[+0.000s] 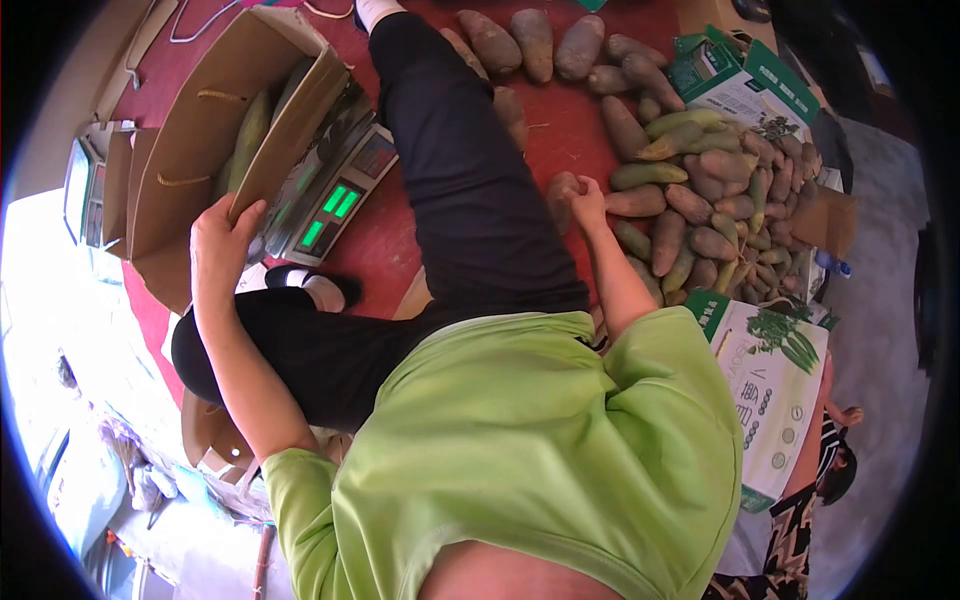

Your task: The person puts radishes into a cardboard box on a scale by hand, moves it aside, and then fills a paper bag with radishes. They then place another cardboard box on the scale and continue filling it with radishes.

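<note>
My left hand (222, 245) is closed over the near edge of a tall brown cardboard box (165, 235) with string handles. Long green vegetables (250, 135) lie inside it. The box rests on a digital scale (335, 205) with lit green digits. To the right, my right hand (590, 203) has its fingers around a brown oblong vegetable (562, 202), partly hidden by my leg. Just beyond that hand spreads a large pile of brown and green oblong vegetables (690, 205).
More brown vegetables (533, 45) lie along the far side of the red floor (385, 250). A green and white carton (745, 85) stands behind the pile, and another printed carton (765, 390) is nearer me. Another person's arm (845, 413) shows at the right.
</note>
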A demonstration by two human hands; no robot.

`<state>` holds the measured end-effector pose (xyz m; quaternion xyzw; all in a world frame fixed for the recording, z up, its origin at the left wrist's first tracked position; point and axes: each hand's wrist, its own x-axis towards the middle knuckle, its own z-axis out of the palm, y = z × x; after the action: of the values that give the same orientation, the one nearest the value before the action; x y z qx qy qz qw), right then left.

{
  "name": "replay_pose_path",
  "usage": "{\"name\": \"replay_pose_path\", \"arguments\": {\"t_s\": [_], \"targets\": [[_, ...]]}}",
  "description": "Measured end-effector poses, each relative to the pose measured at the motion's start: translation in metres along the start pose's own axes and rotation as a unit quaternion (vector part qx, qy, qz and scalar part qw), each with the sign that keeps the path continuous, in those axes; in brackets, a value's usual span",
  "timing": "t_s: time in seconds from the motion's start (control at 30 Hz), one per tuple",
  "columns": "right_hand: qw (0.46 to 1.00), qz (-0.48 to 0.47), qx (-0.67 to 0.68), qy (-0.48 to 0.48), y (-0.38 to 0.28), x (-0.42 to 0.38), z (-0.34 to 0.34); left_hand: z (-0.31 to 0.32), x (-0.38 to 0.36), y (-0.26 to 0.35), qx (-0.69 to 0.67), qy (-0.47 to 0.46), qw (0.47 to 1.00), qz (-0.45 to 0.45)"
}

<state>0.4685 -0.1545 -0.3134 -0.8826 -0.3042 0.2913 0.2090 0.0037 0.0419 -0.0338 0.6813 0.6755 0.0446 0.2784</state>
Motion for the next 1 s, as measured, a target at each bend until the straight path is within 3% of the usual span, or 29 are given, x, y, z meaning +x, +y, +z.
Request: {"name": "replay_pose_path", "arguments": {"t_s": [0.1,0.17,0.27,0.4,0.77,0.87,0.93,1.0], "targets": [[0.998,0.024,-0.03,-0.039,-0.013,-0.012,0.0,0.001,0.001,-0.001,0.003,0.006,1.0,0.004],[0.993,0.019,-0.112,-0.012,-0.018,-0.018,0.001,0.002,0.003,-0.004,0.004,0.01,1.0,-0.001],[0.986,0.091,-0.126,-0.056,-0.009,-0.013,0.007,0.001,0.002,-0.005,0.003,0.008,1.0,0.01],[0.986,0.09,-0.131,-0.058,0.007,-0.015,0.019,0.0,0.003,-0.005,-0.001,-0.003,1.0,0.01],[0.972,0.226,0.045,-0.055,0.038,-0.003,0.038,-0.003,0.003,0.0,0.026,-0.019,0.999,-0.023],[0.971,0.235,0.019,-0.033,0.021,-0.005,0.03,-0.002,0.003,-0.003,0.023,-0.013,1.0,-0.011],[0.934,0.312,0.168,-0.037,0.001,-0.012,0.018,-0.003,0.002,-0.001,0.033,-0.007,0.999,-0.01],[0.917,0.326,0.221,-0.069,-0.006,-0.015,0.009,-0.004,0.001,0.0,0.033,-0.008,0.999,-0.013]]}}
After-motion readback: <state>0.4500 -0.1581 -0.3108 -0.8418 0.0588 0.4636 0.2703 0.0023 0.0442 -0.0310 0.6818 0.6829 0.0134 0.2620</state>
